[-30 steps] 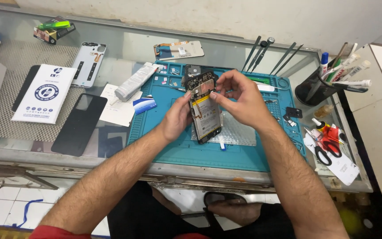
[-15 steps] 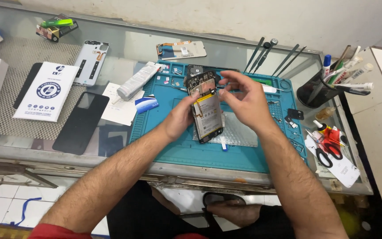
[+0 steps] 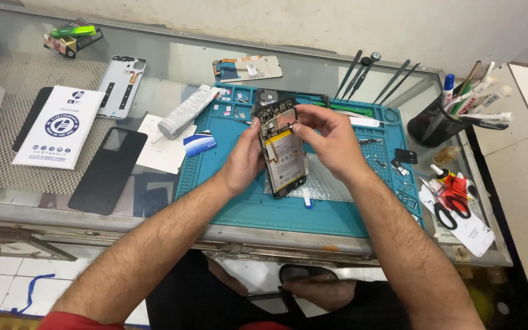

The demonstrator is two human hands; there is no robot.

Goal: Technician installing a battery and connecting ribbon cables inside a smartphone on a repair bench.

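Note:
An opened phone (image 3: 282,150) with its back cover off, battery and circuit board showing, is held tilted above a blue work mat (image 3: 258,208). My left hand (image 3: 242,160) grips its left edge from below. My right hand (image 3: 328,137) rests on its right side, the fingertips pinching at the upper part of the board near the battery's top edge. A clear plastic bag (image 3: 331,183) lies on the mat under the phone.
A black back cover (image 3: 108,171), a white box (image 3: 60,125), a light phone frame (image 3: 121,85) and a grey tube (image 3: 184,111) lie to the left. Tweezers and picks (image 3: 374,76), a pen cup (image 3: 435,125) and red scissors (image 3: 450,201) sit to the right.
My right hand's fingers have shifted slightly left onto the upper board of the phone. The phone and my left hand stay nearly in place.

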